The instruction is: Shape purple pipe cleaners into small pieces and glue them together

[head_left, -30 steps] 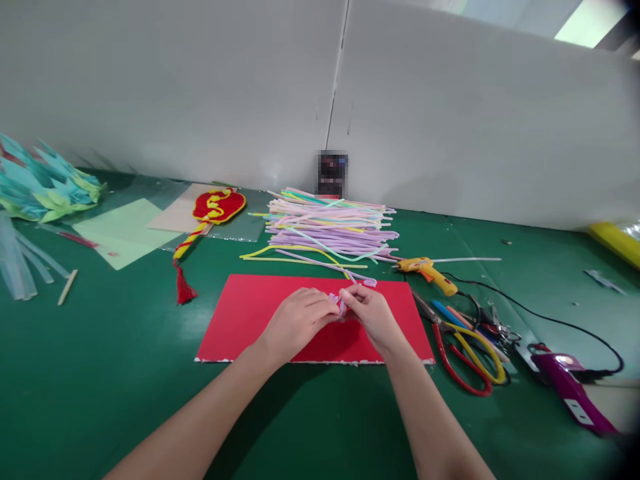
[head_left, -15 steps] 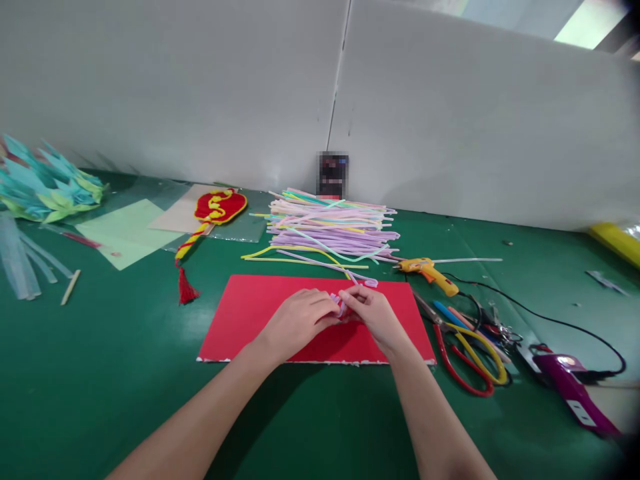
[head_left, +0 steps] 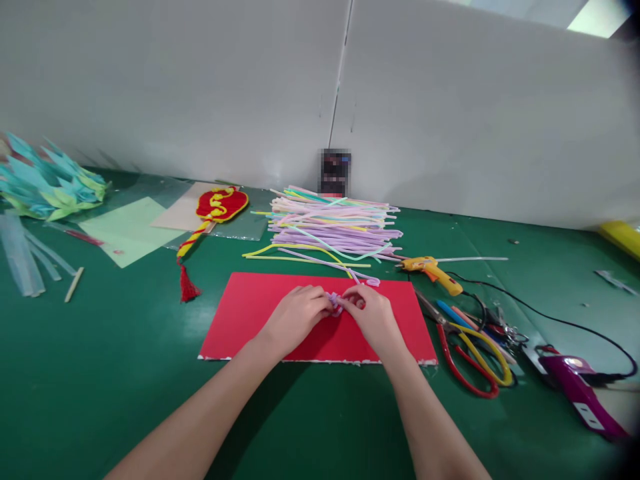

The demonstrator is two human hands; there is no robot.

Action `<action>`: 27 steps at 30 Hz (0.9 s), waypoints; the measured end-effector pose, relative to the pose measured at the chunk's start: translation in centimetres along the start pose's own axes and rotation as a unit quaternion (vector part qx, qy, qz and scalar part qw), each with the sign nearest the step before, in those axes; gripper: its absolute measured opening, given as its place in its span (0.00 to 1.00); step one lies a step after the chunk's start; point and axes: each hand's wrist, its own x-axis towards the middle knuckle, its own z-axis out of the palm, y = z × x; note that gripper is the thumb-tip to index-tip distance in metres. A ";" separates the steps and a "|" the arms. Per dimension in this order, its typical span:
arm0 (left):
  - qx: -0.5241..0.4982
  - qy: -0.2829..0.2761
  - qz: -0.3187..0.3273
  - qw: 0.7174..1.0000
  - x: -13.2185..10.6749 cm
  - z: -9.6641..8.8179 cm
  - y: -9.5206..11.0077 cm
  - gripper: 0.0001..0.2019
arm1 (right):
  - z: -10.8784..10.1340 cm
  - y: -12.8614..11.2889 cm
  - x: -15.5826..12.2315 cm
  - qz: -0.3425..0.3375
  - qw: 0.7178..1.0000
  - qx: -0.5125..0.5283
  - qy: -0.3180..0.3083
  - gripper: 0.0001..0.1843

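Observation:
Over the red board (head_left: 250,313), my left hand (head_left: 299,313) pinches a small coiled piece of lilac pipe cleaner (head_left: 335,303). My right hand (head_left: 369,312) grips the same piece from the other side between thumb and fingertips. Fingers hide part of its shape. Just beyond my right hand, a lilac pipe cleaner with a curled end (head_left: 371,282) lies at the board's far edge. Behind the board is a heap of pastel pipe cleaners (head_left: 335,227), with a few yellow and lilac ones loose in front of it.
To the right are a yellow glue gun (head_left: 433,273), red-and-yellow-handled scissors (head_left: 470,353) and a purple corded tool (head_left: 575,393). At left lie a red fan-shaped ornament with tassel (head_left: 220,204), green paper (head_left: 133,233) and a blue-green paper piece (head_left: 50,183). A grey partition (head_left: 175,87) rises behind.
My hands have shifted slightly around the lilac piece, and more of it shows between my fingers. My right fingers have moved a little apart from my left. The camera view has shifted a bit.

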 end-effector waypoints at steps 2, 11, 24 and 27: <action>-0.003 0.011 -0.007 1.000 0.0 0.0 -0.1 0.06 | 0.0 0.2 0.0 -0.018 0.999 -0.026 0.004 0.09; -0.012 0.031 -0.014 0.999 -0.2 -0.4 -1.0 0.04 | -0.6 0.2 0.0 -0.014 1.000 -0.023 -0.014 0.06; -0.044 0.074 -0.055 0.995 0.2 0.7 -0.7 0.17 | -0.7 0.2 0.2 -0.010 0.999 -0.022 -0.021 0.08; -0.051 0.080 -0.046 0.994 0.2 0.8 -0.9 0.14 | -0.7 0.1 0.1 -0.012 0.999 -0.017 -0.027 0.08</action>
